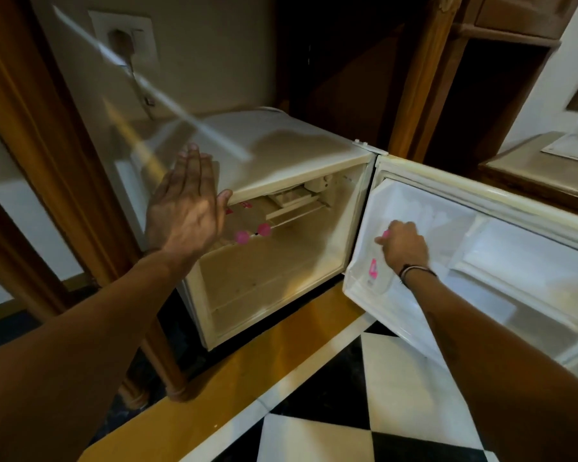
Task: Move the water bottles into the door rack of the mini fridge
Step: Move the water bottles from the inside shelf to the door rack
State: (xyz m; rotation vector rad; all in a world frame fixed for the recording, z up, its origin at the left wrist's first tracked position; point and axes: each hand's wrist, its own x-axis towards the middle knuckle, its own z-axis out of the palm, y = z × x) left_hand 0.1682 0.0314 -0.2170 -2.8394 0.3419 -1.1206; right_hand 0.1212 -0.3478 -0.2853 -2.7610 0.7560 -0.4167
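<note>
Head view, right hand (404, 250) gripping clear pink-capped bottle (376, 271) in door rack (357, 288), left hand (186, 211) open.

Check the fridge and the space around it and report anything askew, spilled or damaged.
Nothing is spilled or broken. The mini fridge stands open, its door swung wide. Two pink-capped bottles lie on their sides on the inner shelf. The right hand grips another bottle upright in the door rack; the left hand is open.

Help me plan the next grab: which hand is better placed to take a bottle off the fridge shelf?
Left, probably. The left hand is open beside the shelf bottles; the right hand grips a bottle at the door rack.
</note>
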